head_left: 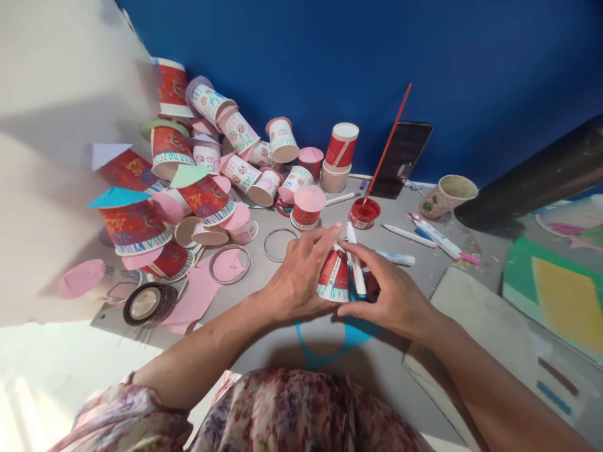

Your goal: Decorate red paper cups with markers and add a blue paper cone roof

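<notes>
A small red-and-white paper cup [333, 276] sits in my left hand [301, 267], its fingers wrapped round the left side and top. Green zigzag strokes run along the cup's white lower rim. My right hand [393, 289] is curved beside the cup, with a white marker [355, 260] standing steeply between its fingers and the cup. The marker's green end points down. My right thumb lies close to the cup's lower edge; whether it touches the cup I cannot tell. Beneath both hands lies a blue paper cut-out [320, 351].
Many decorated cups with paper tops pile up at left, such as a blue-topped red cup [132, 220]. A red paint jar [364, 213] holds a brush; a phone [400, 160] leans behind it. Markers [409, 236], tape rings [230, 263] and a patterned cup [445, 196] lie around.
</notes>
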`<state>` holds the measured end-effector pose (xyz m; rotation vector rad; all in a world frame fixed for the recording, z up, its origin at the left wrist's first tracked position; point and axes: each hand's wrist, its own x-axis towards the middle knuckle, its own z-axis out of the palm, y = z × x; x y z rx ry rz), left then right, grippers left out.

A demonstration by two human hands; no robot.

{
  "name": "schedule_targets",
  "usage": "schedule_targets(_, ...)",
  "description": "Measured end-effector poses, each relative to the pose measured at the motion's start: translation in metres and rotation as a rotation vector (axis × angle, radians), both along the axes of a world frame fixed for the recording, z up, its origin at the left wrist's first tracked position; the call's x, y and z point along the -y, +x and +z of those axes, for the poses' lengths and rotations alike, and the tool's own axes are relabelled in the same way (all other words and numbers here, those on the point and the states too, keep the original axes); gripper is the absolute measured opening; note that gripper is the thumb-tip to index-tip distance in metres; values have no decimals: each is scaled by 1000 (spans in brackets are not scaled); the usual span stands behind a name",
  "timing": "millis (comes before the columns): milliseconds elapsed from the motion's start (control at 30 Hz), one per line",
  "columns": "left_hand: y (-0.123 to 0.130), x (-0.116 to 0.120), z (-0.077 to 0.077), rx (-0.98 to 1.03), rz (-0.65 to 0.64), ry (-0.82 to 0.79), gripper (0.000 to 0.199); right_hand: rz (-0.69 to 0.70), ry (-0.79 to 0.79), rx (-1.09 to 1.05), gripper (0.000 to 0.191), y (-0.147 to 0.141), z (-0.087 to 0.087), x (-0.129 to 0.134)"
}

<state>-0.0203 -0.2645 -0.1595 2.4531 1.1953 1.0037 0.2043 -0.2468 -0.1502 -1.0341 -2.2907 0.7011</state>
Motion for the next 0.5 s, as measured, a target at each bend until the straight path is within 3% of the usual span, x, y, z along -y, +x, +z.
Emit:
schedule_targets(167, -3, 0, 3, 42, -45, -59, 119, 2, 61, -6, 88, 1, 1, 1)
schedule_targets(267, -9, 0, 9, 119, -83, -207, 118, -38, 49, -65, 84, 6, 7, -1)
schedule_targets(367, -14, -2, 16, 191, -107, -359, 104, -79, -8, -135, 82, 12, 11, -4)
schedule_targets(500, -16, -4, 19, 262, -64, -408, 91, -56, -56, -207, 90, 15, 8, -5)
